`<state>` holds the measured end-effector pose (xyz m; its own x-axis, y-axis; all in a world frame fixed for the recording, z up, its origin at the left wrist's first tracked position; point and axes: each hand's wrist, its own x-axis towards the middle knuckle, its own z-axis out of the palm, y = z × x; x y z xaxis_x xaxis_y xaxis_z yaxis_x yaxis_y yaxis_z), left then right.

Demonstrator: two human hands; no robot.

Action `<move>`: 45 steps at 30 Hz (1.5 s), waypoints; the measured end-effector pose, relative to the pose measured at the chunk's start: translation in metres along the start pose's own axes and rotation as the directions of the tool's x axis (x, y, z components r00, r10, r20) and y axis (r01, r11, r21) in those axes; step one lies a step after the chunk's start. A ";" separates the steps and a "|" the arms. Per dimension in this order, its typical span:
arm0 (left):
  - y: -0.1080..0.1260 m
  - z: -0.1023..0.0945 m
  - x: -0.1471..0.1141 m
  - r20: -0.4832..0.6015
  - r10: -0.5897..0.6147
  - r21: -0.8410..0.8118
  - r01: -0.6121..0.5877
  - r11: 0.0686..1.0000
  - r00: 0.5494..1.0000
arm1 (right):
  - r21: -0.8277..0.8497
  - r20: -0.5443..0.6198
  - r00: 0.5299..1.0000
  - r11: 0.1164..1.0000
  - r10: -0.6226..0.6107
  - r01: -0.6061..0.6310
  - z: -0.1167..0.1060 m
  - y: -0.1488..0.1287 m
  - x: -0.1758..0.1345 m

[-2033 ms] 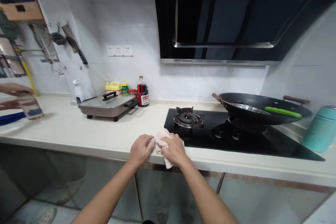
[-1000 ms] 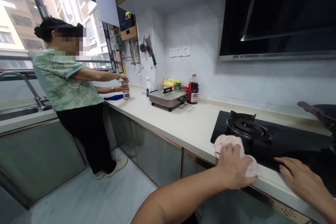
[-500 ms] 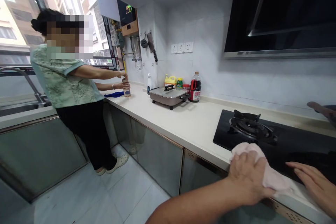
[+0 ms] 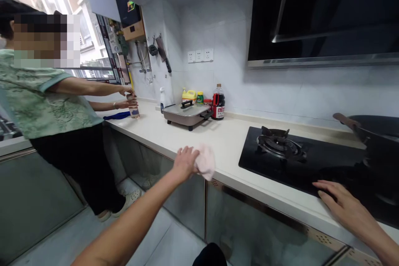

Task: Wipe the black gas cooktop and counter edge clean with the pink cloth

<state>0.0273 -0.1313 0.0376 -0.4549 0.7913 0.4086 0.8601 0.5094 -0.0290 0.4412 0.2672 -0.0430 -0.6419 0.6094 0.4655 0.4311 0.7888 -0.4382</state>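
My left hand (image 4: 185, 163) grips a pale pink cloth (image 4: 205, 162), slightly blurred, at the front edge of the white countertop (image 4: 229, 149). Part of the cloth hangs out past the fingers toward the right. On the other side, my right hand (image 4: 341, 203) rests at the front edge of the black gas stove (image 4: 289, 170), fingers stretched out and holding nothing. The stove's left burner (image 4: 277, 143) lies between and beyond my two hands.
An electric pan with a lid (image 4: 187, 114) stands on the counter, a soy sauce bottle (image 4: 218, 104) beside it. At left a co-worker (image 4: 52, 99) holds a clear bottle (image 4: 134, 108) near a blue cloth (image 4: 117, 116). A wok (image 4: 377, 126) sits on the stove's right side.
My left hand has carried the cloth left, from the stove's front edge to the counter edge. My right hand stays by the stove. The view has turned slightly right, showing more of the wok.
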 end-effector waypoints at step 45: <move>0.250 0.031 -0.009 -0.217 0.374 -0.201 -0.416 0.887 0.902 | -0.064 -0.027 1.000 0.998 0.000 -0.002 0.007 0.013 0.002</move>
<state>0.2395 -0.0003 -0.0018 -0.0382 0.8308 0.5553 0.9984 0.0545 -0.0128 0.4413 0.2780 -0.0527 -0.6246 0.6113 0.4860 0.4721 0.7913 -0.3886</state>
